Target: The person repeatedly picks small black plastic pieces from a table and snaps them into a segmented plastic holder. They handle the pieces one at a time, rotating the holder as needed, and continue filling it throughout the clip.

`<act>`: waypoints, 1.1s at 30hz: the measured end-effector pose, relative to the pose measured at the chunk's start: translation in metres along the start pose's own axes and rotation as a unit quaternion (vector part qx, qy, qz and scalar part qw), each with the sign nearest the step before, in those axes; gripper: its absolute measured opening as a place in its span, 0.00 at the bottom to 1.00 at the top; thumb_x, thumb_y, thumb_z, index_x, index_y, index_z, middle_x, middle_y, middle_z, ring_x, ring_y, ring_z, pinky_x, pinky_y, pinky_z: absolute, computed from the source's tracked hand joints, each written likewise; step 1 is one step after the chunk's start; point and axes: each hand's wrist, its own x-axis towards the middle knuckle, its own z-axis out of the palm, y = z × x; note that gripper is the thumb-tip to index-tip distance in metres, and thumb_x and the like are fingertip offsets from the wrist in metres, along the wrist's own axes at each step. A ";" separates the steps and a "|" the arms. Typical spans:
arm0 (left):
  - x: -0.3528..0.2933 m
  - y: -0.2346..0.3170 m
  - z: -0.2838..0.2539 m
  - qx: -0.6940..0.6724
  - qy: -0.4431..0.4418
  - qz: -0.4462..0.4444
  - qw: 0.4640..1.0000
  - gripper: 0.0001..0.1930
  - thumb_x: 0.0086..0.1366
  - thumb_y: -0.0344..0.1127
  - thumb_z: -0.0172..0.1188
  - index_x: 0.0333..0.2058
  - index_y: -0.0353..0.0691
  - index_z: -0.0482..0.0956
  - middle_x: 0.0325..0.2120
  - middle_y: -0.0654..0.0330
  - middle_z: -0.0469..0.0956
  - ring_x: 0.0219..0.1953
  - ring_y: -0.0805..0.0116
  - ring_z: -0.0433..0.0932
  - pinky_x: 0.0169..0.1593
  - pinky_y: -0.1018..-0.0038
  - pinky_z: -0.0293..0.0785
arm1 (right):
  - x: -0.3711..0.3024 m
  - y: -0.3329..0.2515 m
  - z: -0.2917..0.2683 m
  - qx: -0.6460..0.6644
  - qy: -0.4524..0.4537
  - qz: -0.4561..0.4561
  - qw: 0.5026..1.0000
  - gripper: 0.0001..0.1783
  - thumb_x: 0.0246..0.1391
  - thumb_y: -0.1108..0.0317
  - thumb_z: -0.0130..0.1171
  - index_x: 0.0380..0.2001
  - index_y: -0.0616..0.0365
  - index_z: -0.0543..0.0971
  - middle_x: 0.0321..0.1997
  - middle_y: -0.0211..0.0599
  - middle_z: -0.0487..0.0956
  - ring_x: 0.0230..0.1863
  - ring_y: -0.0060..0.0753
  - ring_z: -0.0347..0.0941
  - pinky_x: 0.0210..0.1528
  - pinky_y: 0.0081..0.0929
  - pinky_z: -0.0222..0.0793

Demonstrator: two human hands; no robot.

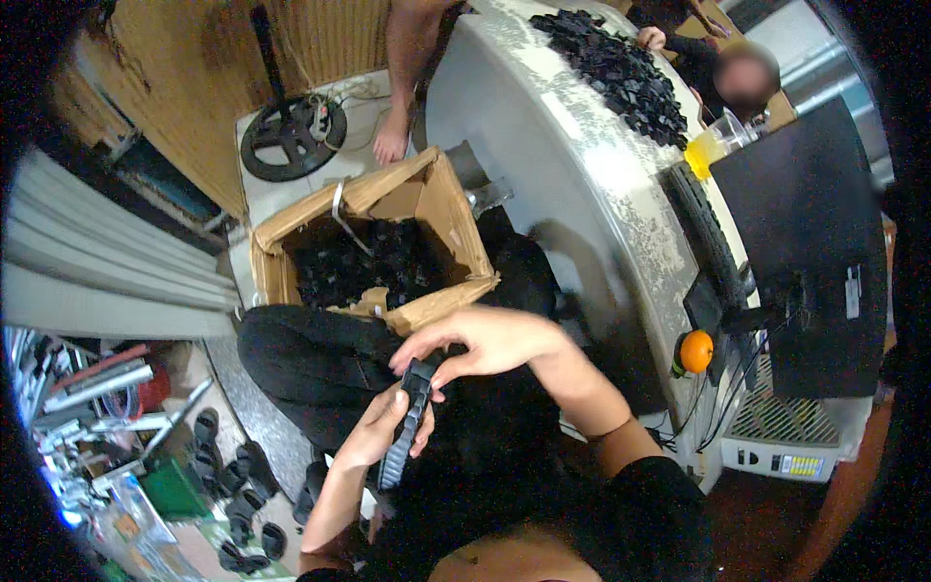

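Observation:
Over my lap, my left hand (376, 427) is closed round a long row of small black plastic pieces (396, 456), stacked one against another. The row slants, its lower end showing grey ridged edges. My right hand (490, 341) bends over the top end, thumb and fingers closed on a black piece (418, 371) there. Whether that piece is joined to the row, I cannot tell. Just beyond my knees stands an open cardboard box (464, 228) with many loose black pieces (373, 257) inside and a pale strap across it.
A pile of black pieces (621, 73) covers the far part of the worn white table (645, 233). A person's hand (652, 39) touches its edge. An orange (696, 351), keyboard and monitor (800, 242) are at right. Sandals (242, 475) and metal scraps lie at lower left.

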 end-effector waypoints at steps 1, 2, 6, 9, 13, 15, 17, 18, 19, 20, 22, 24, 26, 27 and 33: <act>0.002 0.000 -0.001 0.017 0.006 0.013 1.000 0.34 0.70 0.63 0.33 0.47 0.32 0.67 0.17 0.61 0.69 0.15 0.73 0.68 0.22 0.77 0.67 | -0.008 -0.010 -0.019 -0.172 0.024 -0.006 0.985 0.23 0.46 0.70 0.67 0.48 0.62 0.76 0.51 0.42 0.78 0.53 0.37 0.74 0.56 0.32 0.68; 0.001 0.001 -0.005 0.006 0.030 0.001 1.000 0.40 0.67 0.69 0.27 0.48 0.33 0.67 0.17 0.61 0.70 0.16 0.72 0.69 0.22 0.77 0.68 | -0.023 -0.024 -0.040 -0.297 0.167 -0.041 0.939 0.25 0.46 0.63 0.67 0.49 0.59 0.76 0.49 0.43 0.79 0.52 0.40 0.75 0.55 0.34 0.68; -0.005 0.002 -0.017 -0.079 0.043 0.016 0.996 0.34 0.69 0.63 0.33 0.45 0.32 0.71 0.19 0.55 0.74 0.17 0.66 0.73 0.21 0.74 0.71 | -0.063 -0.071 -0.188 -0.387 0.599 -0.021 0.701 0.13 0.53 0.67 0.58 0.39 0.62 0.82 0.38 0.41 0.83 0.41 0.33 0.78 0.48 0.30 0.71; -0.008 0.001 -0.018 -0.115 0.019 0.011 0.993 0.32 0.66 0.62 0.38 0.41 0.33 0.73 0.19 0.52 0.74 0.16 0.63 0.73 0.22 0.72 0.73 | -0.078 -0.056 -0.289 -0.548 0.660 0.102 0.504 0.13 0.48 0.63 0.63 0.36 0.57 0.84 0.35 0.44 0.83 0.39 0.39 0.80 0.45 0.31 0.73; -0.007 0.006 -0.019 -0.193 0.001 0.050 0.980 0.29 0.62 0.61 0.42 0.33 0.35 0.72 0.19 0.51 0.73 0.16 0.60 0.73 0.22 0.69 0.74 | -0.078 -0.002 -0.341 -0.563 0.492 0.250 0.616 0.11 0.40 0.64 0.65 0.32 0.48 0.85 0.37 0.46 0.82 0.41 0.51 0.79 0.47 0.40 0.74; -0.007 0.010 -0.021 -0.188 0.015 0.046 0.981 0.29 0.63 0.60 0.40 0.32 0.34 0.71 0.19 0.51 0.72 0.16 0.60 0.73 0.22 0.68 0.74 | -0.076 0.015 -0.340 -0.623 0.467 0.254 0.573 0.21 0.38 0.68 0.66 0.42 0.45 0.80 0.41 0.42 0.82 0.45 0.47 0.78 0.49 0.40 0.72; -0.010 0.012 -0.023 -0.196 0.009 0.050 0.979 0.30 0.63 0.60 0.39 0.33 0.33 0.71 0.19 0.51 0.73 0.16 0.60 0.73 0.22 0.68 0.74 | -0.073 0.022 -0.333 -0.684 0.431 0.261 0.528 0.24 0.43 0.70 0.63 0.47 0.44 0.75 0.38 0.45 0.82 0.44 0.45 0.79 0.52 0.43 0.69; -0.011 0.012 -0.022 -0.192 0.015 0.054 0.980 0.31 0.63 0.60 0.38 0.34 0.32 0.72 0.20 0.51 0.73 0.16 0.60 0.73 0.22 0.68 0.73 | -0.072 0.023 -0.330 -0.693 0.424 0.259 0.523 0.22 0.46 0.71 0.59 0.47 0.45 0.75 0.36 0.47 0.82 0.44 0.45 0.79 0.52 0.45 0.68; -0.011 0.012 -0.022 -0.180 0.024 0.050 0.982 0.31 0.63 0.60 0.38 0.34 0.32 0.72 0.20 0.51 0.73 0.16 0.60 0.73 0.21 0.69 0.73 | -0.071 0.022 -0.329 -0.692 0.417 0.269 0.525 0.21 0.47 0.73 0.56 0.47 0.44 0.74 0.34 0.47 0.82 0.43 0.46 0.79 0.52 0.47 0.68; -0.012 0.011 -0.022 -0.175 0.037 0.039 0.983 0.31 0.63 0.60 0.38 0.34 0.33 0.72 0.20 0.51 0.73 0.16 0.60 0.73 0.21 0.69 0.73 | -0.071 0.020 -0.329 -0.678 0.435 0.276 0.525 0.21 0.47 0.72 0.57 0.47 0.44 0.74 0.33 0.47 0.82 0.42 0.47 0.79 0.51 0.46 0.69; -0.012 0.010 -0.022 -0.176 0.031 0.041 0.983 0.30 0.64 0.60 0.38 0.34 0.34 0.72 0.20 0.51 0.73 0.16 0.60 0.73 0.21 0.69 0.72 | -0.075 0.014 -0.330 -0.612 0.507 0.214 0.568 0.21 0.47 0.71 0.58 0.47 0.45 0.74 0.32 0.46 0.82 0.39 0.49 0.79 0.47 0.43 0.71; -0.011 0.009 -0.023 -0.195 0.005 0.057 0.979 0.30 0.64 0.60 0.37 0.34 0.35 0.73 0.20 0.51 0.73 0.16 0.60 0.73 0.21 0.70 0.72 | -0.083 0.005 -0.328 -0.489 0.582 0.149 0.632 0.18 0.47 0.69 0.61 0.45 0.48 0.76 0.31 0.43 0.82 0.35 0.46 0.80 0.41 0.36 0.73; -0.010 0.009 -0.023 -0.195 0.001 0.058 0.979 0.29 0.65 0.59 0.37 0.35 0.36 0.73 0.20 0.52 0.73 0.16 0.60 0.73 0.21 0.70 0.72 | -0.092 -0.011 -0.320 -0.333 0.574 0.095 0.742 0.15 0.50 0.69 0.61 0.43 0.50 0.80 0.32 0.34 0.83 0.34 0.29 0.79 0.37 0.28 0.72; -0.010 0.010 -0.023 -0.191 -0.005 0.069 0.979 0.29 0.65 0.59 0.37 0.35 0.36 0.73 0.20 0.52 0.73 0.16 0.60 0.73 0.21 0.70 0.72 | -0.094 -0.022 -0.313 -0.241 0.570 0.099 0.779 0.14 0.51 0.69 0.60 0.44 0.51 0.80 0.33 0.31 0.83 0.34 0.23 0.77 0.36 0.25 0.71; -0.011 0.011 -0.022 -0.199 0.011 0.028 0.980 0.28 0.65 0.56 0.35 0.38 0.34 0.71 0.21 0.53 0.72 0.17 0.61 0.72 0.23 0.71 0.71 | -0.061 -0.071 -0.214 0.014 0.423 -0.066 0.903 0.16 0.59 0.72 0.54 0.50 0.64 0.76 0.44 0.35 0.79 0.43 0.26 0.76 0.46 0.28 0.74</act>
